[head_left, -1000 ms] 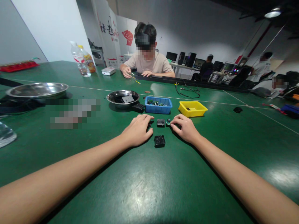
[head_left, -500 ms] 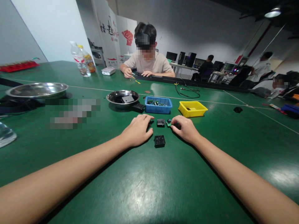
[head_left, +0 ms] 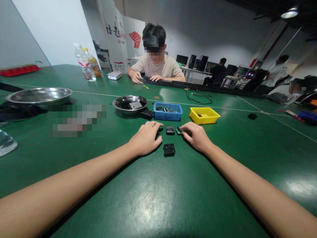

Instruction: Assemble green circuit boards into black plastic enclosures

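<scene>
My right hand (head_left: 196,135) pinches a small green circuit board (head_left: 178,132) at its right edge, with dark parts on the board's top. A black plastic case piece (head_left: 170,130) lies just left of the board, between my two hands. Nearer to me sits another black case piece (head_left: 169,149), its hollow, ribbed side facing up. My left hand (head_left: 147,138) rests on the table to the left of both pieces, thumb and fingers apart. Something small and dark shows under its fingers, too hidden to make out.
Beyond my hands stand a blue bin (head_left: 167,115) of circuit boards, a yellow bin (head_left: 205,116) and a steel bowl (head_left: 130,103) with parts. A larger steel bowl (head_left: 39,96) is at left. Across the green table (head_left: 158,191) sits a person (head_left: 156,64); a black cable (head_left: 199,99) lies at the back.
The fingers of my right hand have shifted slightly on the circuit board. My left hand and both black case pieces stay where they were.
</scene>
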Motion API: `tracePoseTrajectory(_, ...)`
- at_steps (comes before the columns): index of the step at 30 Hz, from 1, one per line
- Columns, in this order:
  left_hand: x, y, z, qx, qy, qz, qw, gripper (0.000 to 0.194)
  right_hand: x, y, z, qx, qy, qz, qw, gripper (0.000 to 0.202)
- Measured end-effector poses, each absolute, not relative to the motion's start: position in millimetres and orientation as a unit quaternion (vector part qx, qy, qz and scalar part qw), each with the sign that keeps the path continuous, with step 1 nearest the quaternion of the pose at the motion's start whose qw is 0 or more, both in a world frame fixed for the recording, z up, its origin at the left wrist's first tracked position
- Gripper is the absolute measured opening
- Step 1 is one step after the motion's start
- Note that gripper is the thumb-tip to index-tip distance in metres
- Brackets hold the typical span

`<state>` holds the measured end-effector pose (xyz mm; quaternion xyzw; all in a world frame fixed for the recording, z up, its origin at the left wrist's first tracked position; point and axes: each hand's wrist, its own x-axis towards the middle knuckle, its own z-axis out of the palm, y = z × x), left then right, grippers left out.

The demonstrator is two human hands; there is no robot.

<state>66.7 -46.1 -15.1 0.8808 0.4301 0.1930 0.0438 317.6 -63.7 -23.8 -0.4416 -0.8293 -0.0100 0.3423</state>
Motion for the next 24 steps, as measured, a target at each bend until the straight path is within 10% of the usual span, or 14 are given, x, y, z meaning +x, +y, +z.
tracePoseTrajectory(24,66.1,-46.3,-14.1,0.880,0.424,0.207,0.051,0.045,318.0,-64.5,-25.0,-0.446,-0.830,0.003,0.335,0.014)
